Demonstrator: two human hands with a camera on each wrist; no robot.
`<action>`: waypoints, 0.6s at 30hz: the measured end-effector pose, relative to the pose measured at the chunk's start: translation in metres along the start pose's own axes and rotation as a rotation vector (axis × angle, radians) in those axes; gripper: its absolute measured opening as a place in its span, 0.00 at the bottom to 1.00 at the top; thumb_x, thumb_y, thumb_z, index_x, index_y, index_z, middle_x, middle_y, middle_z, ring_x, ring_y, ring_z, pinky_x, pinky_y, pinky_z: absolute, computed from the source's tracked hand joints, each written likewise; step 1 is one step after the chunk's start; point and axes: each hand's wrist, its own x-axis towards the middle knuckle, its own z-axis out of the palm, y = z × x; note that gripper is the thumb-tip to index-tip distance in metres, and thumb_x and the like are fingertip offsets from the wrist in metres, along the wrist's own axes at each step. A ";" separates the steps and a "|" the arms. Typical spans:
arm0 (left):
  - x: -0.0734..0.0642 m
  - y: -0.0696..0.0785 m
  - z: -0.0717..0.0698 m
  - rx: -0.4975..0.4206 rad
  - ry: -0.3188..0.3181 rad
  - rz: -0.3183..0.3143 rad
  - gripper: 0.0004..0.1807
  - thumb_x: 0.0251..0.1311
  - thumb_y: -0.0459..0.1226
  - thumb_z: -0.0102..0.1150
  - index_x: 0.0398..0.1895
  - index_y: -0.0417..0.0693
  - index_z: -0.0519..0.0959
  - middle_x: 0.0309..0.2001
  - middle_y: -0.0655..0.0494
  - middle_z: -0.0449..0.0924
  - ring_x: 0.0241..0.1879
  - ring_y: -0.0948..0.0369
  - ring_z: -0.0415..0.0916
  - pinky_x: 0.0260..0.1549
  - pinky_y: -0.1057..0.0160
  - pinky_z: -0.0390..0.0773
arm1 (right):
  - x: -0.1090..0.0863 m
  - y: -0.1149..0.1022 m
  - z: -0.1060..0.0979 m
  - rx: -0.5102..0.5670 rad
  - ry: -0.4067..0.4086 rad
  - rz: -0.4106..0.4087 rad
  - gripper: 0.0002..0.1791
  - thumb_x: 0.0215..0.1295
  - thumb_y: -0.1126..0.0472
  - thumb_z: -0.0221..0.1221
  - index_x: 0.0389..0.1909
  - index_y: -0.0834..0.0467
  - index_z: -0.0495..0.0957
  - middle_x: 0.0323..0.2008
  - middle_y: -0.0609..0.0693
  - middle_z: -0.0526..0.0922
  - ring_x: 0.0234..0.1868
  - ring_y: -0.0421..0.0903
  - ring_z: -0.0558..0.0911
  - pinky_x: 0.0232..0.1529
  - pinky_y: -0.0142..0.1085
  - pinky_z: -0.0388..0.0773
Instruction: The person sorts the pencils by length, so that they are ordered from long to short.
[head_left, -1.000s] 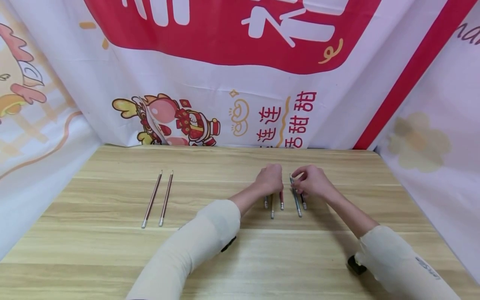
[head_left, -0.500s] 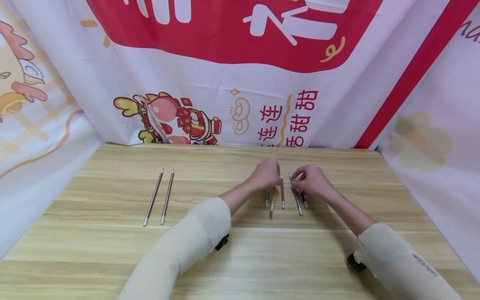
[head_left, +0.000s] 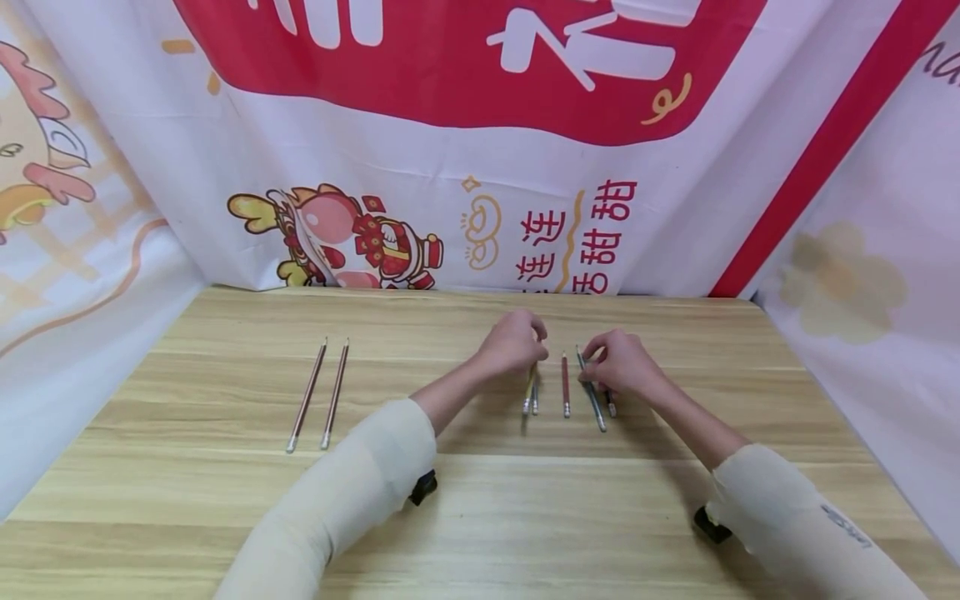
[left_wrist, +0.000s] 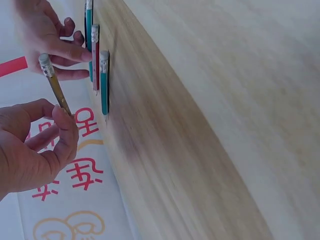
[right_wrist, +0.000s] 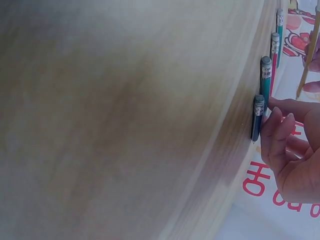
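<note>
My left hand (head_left: 512, 342) pinches a yellow pencil (left_wrist: 56, 90) near its far end, eraser pointing back toward me. In the left wrist view this pencil is raised off the table, beside a teal pencil (left_wrist: 104, 92) that lies flat. My right hand (head_left: 626, 362) holds a second teal pencil (head_left: 595, 406) between thumb and fingers, its eraser end toward me. Close under the right fingers lies a dark pencil (right_wrist: 257, 120), its far part hidden by the hand in the head view. A red pencil (head_left: 566, 387) rests on the table between both hands.
Two brownish-red pencils with white ends, one (head_left: 307, 396) beside the other (head_left: 335, 396), lie on the left of the wooden table (head_left: 480, 533). A printed white and red cloth (head_left: 420, 150) hangs behind the table's far edge, with more cloth at both sides.
My left hand has moved left with the yellow pencil, from beside the red pencil to over the left teal one. The red pencil is now uncovered. My right hand has barely moved.
</note>
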 end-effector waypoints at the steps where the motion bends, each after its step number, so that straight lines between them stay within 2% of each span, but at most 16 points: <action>1: 0.000 -0.001 -0.001 -0.021 0.003 -0.005 0.20 0.60 0.28 0.68 0.57 0.38 0.82 0.60 0.44 0.80 0.30 0.61 0.77 0.29 0.66 0.85 | 0.000 0.000 0.001 -0.003 0.000 0.002 0.16 0.60 0.69 0.71 0.47 0.70 0.82 0.25 0.55 0.85 0.18 0.43 0.80 0.15 0.32 0.79; 3: -0.001 -0.004 -0.004 -0.073 0.005 -0.013 0.24 0.60 0.26 0.67 0.61 0.38 0.80 0.62 0.42 0.79 0.21 0.63 0.74 0.21 0.68 0.83 | 0.000 -0.001 0.002 -0.010 0.003 0.009 0.15 0.59 0.69 0.71 0.46 0.70 0.82 0.24 0.55 0.85 0.18 0.43 0.79 0.14 0.32 0.78; 5: -0.002 -0.008 -0.007 -0.118 0.004 -0.021 0.28 0.60 0.24 0.65 0.66 0.40 0.78 0.56 0.41 0.84 0.15 0.64 0.70 0.15 0.69 0.79 | -0.001 -0.001 0.003 -0.014 0.005 0.011 0.14 0.59 0.69 0.71 0.44 0.70 0.82 0.23 0.55 0.85 0.18 0.43 0.79 0.14 0.31 0.78; 7: -0.003 -0.012 -0.010 -0.154 0.004 -0.028 0.31 0.60 0.24 0.64 0.69 0.41 0.76 0.47 0.40 0.87 0.13 0.64 0.68 0.13 0.69 0.78 | -0.001 -0.001 0.004 -0.017 0.001 0.013 0.13 0.59 0.69 0.70 0.43 0.70 0.82 0.24 0.55 0.85 0.18 0.43 0.80 0.15 0.31 0.79; 10: -0.004 -0.017 -0.014 -0.196 0.009 -0.036 0.32 0.60 0.24 0.64 0.70 0.42 0.75 0.36 0.37 0.88 0.13 0.63 0.69 0.16 0.64 0.82 | 0.000 -0.003 0.005 -0.015 0.003 0.030 0.11 0.58 0.70 0.70 0.40 0.69 0.82 0.23 0.55 0.85 0.18 0.43 0.81 0.16 0.30 0.80; 14: -0.006 -0.024 -0.020 -0.241 0.027 -0.039 0.29 0.60 0.24 0.65 0.67 0.38 0.76 0.39 0.35 0.87 0.15 0.61 0.72 0.24 0.55 0.88 | 0.000 -0.005 0.004 -0.029 0.014 0.054 0.08 0.57 0.70 0.69 0.36 0.68 0.82 0.21 0.55 0.84 0.18 0.43 0.81 0.16 0.31 0.81; 18: -0.009 -0.031 -0.026 -0.306 0.027 -0.051 0.27 0.60 0.24 0.65 0.65 0.35 0.77 0.42 0.34 0.86 0.15 0.62 0.71 0.20 0.61 0.85 | 0.001 -0.007 0.003 -0.039 0.013 0.068 0.07 0.57 0.70 0.68 0.34 0.67 0.82 0.20 0.55 0.83 0.18 0.43 0.81 0.17 0.32 0.82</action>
